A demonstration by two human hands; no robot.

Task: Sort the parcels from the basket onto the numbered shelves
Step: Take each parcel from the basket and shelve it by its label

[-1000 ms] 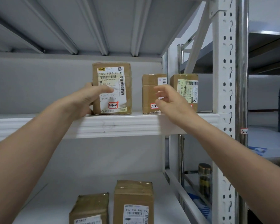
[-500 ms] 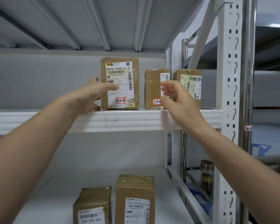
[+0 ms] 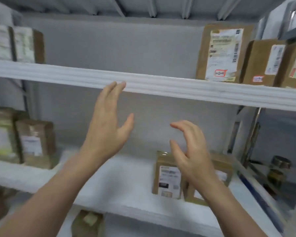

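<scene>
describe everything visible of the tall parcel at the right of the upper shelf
The tall parcel is a brown cardboard box standing upright on the upper shelf near its right end, front face toward the camera. A large white label covers most of that face, with a small red-outlined sticker low on it; the print is too blurred to read. A smaller parcel stands close at its right.

Back: a plain grey back panel [image 3: 126, 45] closes the bay behind both levels.
Top: the upper shelf [image 3: 161, 86] shows a white ribbed front edge, slanting down to the right.
Below: the lower shelf [image 3: 126, 185] is a white board.
Overhead: a grey metal underside [image 3: 143, 7] with raised ribs.
Right: a pale upright post [image 3: 241, 127], blurred; beyond it stands a dark jar [image 3: 278, 170] with a metal lid.
Left: a side shelf [image 3: 15, 173], white, belonging to the next bay.
Light: soft and even, with no hard shadows.
</scene>
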